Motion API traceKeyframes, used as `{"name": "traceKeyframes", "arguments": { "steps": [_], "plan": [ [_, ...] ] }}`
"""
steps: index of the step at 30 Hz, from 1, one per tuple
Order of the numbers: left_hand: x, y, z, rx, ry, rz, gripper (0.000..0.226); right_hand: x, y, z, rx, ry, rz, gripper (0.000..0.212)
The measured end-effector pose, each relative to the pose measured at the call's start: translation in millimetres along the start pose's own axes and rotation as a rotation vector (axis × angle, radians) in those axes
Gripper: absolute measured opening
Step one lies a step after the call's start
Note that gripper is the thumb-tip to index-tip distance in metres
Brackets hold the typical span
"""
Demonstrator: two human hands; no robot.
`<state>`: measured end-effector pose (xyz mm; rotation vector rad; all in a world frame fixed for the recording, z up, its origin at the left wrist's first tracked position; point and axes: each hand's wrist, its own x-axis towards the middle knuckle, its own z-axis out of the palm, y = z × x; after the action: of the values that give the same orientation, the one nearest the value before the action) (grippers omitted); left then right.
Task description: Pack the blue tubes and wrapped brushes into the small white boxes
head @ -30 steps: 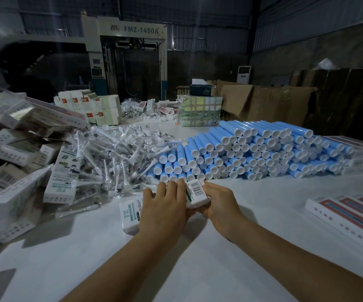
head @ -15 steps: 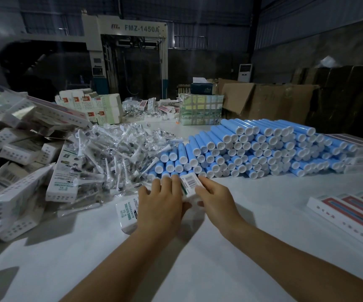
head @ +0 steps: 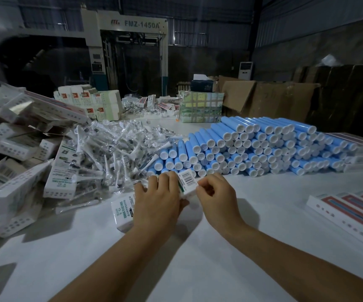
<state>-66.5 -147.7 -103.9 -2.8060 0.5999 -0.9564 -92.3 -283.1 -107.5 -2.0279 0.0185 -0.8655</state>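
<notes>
A small white box (head: pixel 122 211) with green print lies on the white table (head: pixel 198 258) in front of me. My left hand (head: pixel 157 199) wraps over its middle and grips it. My right hand (head: pixel 216 196) pinches the barcode end flap (head: pixel 187 178) of the same box with curled fingers. Behind the hands a large stack of blue tubes (head: pixel 252 147) with white caps lies on its side. To its left sits a heap of brushes wrapped in clear plastic (head: pixel 115 147).
A jumble of white boxes (head: pixel 12 162) fills the left side. Flat red-striped boxes (head: pixel 355 208) lie at the right edge. Further back stand more cartons (head: pixel 93 103), a taped bundle (head: pixel 201 109), cardboard sheets (head: pixel 270 101) and a big machine (head: pixel 130 51).
Both hands and the box have shifted slightly away from me toward the tube stack. My right fingers have curled tighter onto the barcode flap.
</notes>
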Motion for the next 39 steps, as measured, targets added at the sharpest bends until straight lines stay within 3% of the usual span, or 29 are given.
{"name": "traceKeyframes", "arguments": {
  "steps": [5,7,20,29,39],
  "plan": [
    [2,-2,3,-0.060,-0.057,-0.014,0.070,4,1,3,0.131,-0.116,0.136,0.014],
    [1,-1,6,-0.058,-0.043,0.002,0.072,6,2,5,0.134,-0.150,0.161,0.024],
    [2,5,4,-0.051,-0.106,0.022,0.071,10,5,7,0.324,-0.109,0.310,0.033],
    [4,4,7,-0.047,-0.103,0.033,0.075,8,7,3,0.345,-0.048,0.362,0.012],
    [6,6,10,-0.036,-0.076,0.014,0.072,10,4,2,0.395,-0.061,0.416,0.016]
  ]
}}
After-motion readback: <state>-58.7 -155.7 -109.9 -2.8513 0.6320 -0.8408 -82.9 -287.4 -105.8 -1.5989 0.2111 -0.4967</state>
